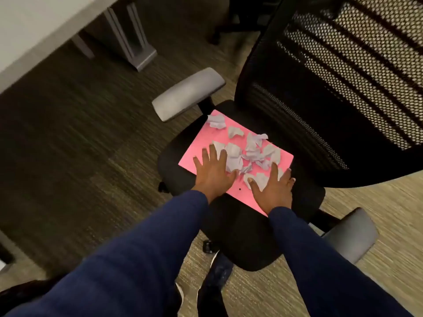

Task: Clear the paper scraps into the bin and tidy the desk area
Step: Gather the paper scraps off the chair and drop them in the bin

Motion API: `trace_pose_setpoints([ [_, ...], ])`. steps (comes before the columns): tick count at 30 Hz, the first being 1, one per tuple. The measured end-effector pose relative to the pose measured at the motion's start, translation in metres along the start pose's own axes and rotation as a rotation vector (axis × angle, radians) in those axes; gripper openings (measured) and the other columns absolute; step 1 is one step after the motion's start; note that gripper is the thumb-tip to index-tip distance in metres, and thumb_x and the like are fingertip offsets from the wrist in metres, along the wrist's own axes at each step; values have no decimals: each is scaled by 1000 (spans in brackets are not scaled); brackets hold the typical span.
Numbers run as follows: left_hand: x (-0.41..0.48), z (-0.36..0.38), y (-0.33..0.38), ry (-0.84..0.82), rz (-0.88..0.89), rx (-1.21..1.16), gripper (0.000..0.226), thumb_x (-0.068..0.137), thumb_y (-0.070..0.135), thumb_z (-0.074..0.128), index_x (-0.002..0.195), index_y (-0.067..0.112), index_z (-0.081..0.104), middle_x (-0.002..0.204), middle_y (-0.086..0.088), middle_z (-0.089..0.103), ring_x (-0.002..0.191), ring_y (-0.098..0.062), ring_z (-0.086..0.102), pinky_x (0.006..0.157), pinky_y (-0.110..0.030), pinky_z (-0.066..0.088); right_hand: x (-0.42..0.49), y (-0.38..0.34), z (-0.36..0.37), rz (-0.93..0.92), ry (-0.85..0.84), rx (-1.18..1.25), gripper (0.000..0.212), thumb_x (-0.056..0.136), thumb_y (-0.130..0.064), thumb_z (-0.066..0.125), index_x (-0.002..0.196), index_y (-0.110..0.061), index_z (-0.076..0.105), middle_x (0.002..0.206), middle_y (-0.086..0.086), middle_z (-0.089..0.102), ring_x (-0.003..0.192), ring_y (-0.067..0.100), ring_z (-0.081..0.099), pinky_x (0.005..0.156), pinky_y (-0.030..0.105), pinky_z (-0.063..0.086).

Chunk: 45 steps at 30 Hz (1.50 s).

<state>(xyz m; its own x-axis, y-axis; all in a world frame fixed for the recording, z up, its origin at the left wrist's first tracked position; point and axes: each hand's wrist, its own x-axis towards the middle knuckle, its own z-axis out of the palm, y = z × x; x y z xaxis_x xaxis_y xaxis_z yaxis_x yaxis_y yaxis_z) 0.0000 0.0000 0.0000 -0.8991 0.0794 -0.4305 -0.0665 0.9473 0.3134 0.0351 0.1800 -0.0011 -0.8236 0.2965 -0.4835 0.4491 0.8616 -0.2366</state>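
A pink sheet (199,147) lies on the black seat (242,236) of an office chair. Several crumpled white paper scraps (249,149) are scattered over the sheet, most toward its right half. My left hand (214,173) rests flat on the sheet's near left part, fingers spread, touching scraps at its fingertips. Spread the same way, my right hand (273,191) lies flat on the near right edge, with one scrap (257,179) between thumb and fingers. Neither hand grips anything. No bin is in view.
The chair has a black mesh backrest (343,76) at the right and grey armrests, one far left (187,93) and one near right (350,234). A white desk (34,30) with grey legs stands at the upper left. Carpet surrounds the chair.
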Motion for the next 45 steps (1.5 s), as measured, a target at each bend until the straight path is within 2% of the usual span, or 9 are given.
trace_pose_setpoints([
  [5, 34, 25, 3, 18, -6, 46, 81, 92, 66, 42, 158, 36, 5, 167, -19, -4, 152, -46, -4, 117, -70, 3, 22, 6, 22, 23, -35, 24, 91, 86, -70, 55, 156, -32, 11, 165, 23, 0, 151, 49, 0, 118, 59, 26],
  [11, 49, 47, -5, -13, 71, 130, 79, 95, 63, 41, 158, 38, 2, 166, -20, -3, 152, -45, -3, 119, -65, 8, 25, 17, 51, -62, 53, -99, 74, 91, -59, 56, 151, -24, 32, 156, 24, 27, 138, 43, 32, 107, 54, 40],
  [17, 41, 56, -10, 56, 143, 156, 62, 100, 41, 46, 156, 29, 21, 157, -18, 27, 139, -40, 30, 111, -51, 32, 25, 23, 64, -220, 192, -145, 46, 85, -25, 73, 127, -15, 58, 123, 23, 53, 104, 43, 54, 80, 49, 49],
  [21, 37, 49, -1, 88, 187, 94, 54, 99, 20, 44, 151, 19, 31, 143, -16, 40, 119, -34, 43, 95, -42, 43, 29, 21, 58, -231, 109, -53, 45, 84, -5, 68, 127, -9, 56, 123, 22, 49, 108, 41, 50, 80, 48, 49],
  [25, 37, 44, 8, 78, 148, -68, 54, 97, 8, 45, 149, 18, 32, 143, -16, 37, 120, -32, 42, 95, -40, 46, 32, 21, 58, -236, 144, 71, 35, 85, 4, 59, 119, -3, 56, 115, 23, 52, 101, 41, 52, 76, 45, 46],
  [32, 31, 33, 12, 91, 58, -295, 52, 92, 5, 49, 141, 19, 39, 131, -9, 40, 106, -27, 49, 87, -40, 51, 28, 19, 44, -74, 130, 348, 29, 96, -5, 51, 124, -6, 55, 121, 15, 52, 101, 33, 57, 76, 30, 39],
  [36, 25, 27, 9, 177, 32, -347, 29, 93, 5, 45, 121, 14, 47, 119, -8, 41, 89, -26, 51, 74, -41, 50, 25, 13, 29, 29, 141, 461, 28, 99, -9, 51, 127, -4, 56, 126, 15, 55, 109, 31, 57, 82, 27, 38],
  [39, 20, 20, 10, 244, -70, -473, 20, 93, 2, 42, 110, 9, 50, 113, -9, 45, 83, -30, 55, 74, -46, 52, 25, 8, 20, 133, 199, 569, 27, 101, -14, 48, 122, -2, 59, 121, 18, 60, 110, 33, 59, 81, 29, 39],
  [45, 6, 2, -2, 337, -168, -654, 12, 91, -1, 45, 92, 6, 55, 102, -13, 56, 86, -27, 56, 74, -40, 50, 17, -10, 6, 229, 255, 697, 32, 103, -20, 41, 120, -2, 61, 114, 18, 63, 101, 30, 60, 87, 38, 49],
])
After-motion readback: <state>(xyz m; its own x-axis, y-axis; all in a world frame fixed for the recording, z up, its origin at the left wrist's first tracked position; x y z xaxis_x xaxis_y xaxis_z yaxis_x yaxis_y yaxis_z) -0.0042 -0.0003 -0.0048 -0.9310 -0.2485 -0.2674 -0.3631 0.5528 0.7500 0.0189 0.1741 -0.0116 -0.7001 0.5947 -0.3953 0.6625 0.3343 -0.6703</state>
